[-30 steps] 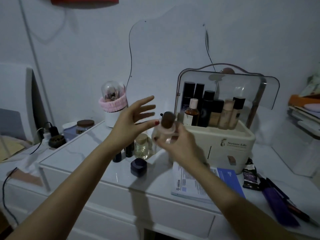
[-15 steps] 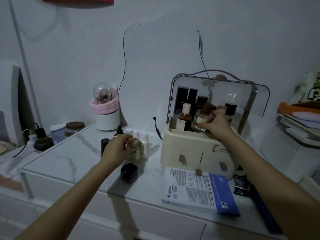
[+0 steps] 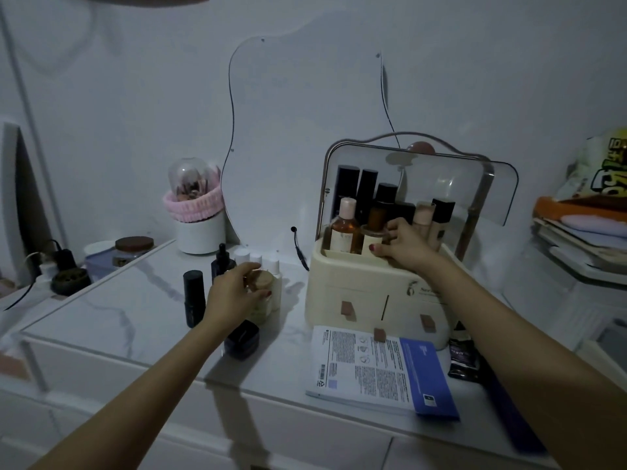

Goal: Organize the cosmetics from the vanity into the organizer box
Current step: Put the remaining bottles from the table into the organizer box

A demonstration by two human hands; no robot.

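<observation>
**Two bottles in hand**

Nearest, the left hand [image 3: 234,293] wraps a wood-capped bottle [image 3: 259,293] standing on the vanity [image 3: 135,310]. It looks like glass: probably heavy and slick, best gripped around the body. Farther off, the right hand [image 3: 403,247] holds a brown-capped bottle [image 3: 373,228] inside the organizer box [image 3: 356,290].

You face a plain pale wall [image 3: 475,62] in dim, bluish light. An irregular frameless mirror [image 3: 305,113] hangs on it above a white vanity [image 3: 118,310] with a marbled glass top and drawers below. To your right, a white shelf [image 3: 583,266] holds stacked items.
</observation>
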